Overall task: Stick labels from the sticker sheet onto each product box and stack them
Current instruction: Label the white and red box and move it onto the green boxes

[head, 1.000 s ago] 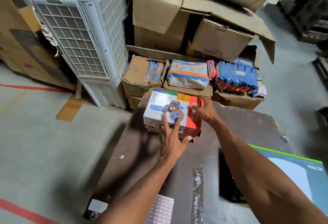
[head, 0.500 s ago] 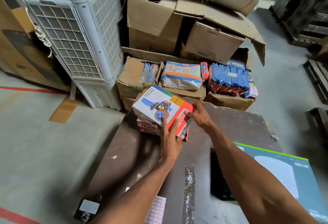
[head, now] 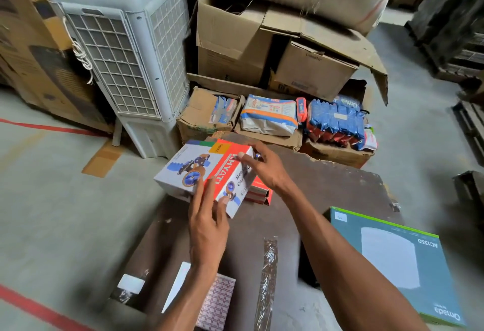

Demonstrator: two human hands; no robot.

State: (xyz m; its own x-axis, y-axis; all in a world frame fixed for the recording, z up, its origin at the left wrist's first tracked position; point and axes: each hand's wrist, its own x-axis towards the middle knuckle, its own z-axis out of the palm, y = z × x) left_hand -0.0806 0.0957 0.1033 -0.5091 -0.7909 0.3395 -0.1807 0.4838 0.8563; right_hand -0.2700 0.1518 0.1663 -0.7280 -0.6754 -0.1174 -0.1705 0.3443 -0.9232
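A white and red product box (head: 204, 171) is tilted up off the stack, its red side turned toward me. My left hand (head: 208, 223) holds its near edge, fingers on the top face and thumb on the side. My right hand (head: 264, 168) grips its far right corner. Beneath and behind it lies a red box (head: 259, 193) of the stack on the dark board (head: 327, 189). The sticker sheet (head: 217, 302) lies at the board's near edge, partly hidden by my left forearm.
A teal-grey flat box (head: 398, 262) lies on the right of the board. A white air cooler (head: 125, 53) stands back left. Open cartons with packets (head: 269, 116) and blue packs (head: 337, 121) sit just beyond the board. Tape strip (head: 267, 273) lies on the board.
Both hands have lifted and turned the top box, from lying flat on the stack to tilted with its red side facing me; it has shifted left and nearer.
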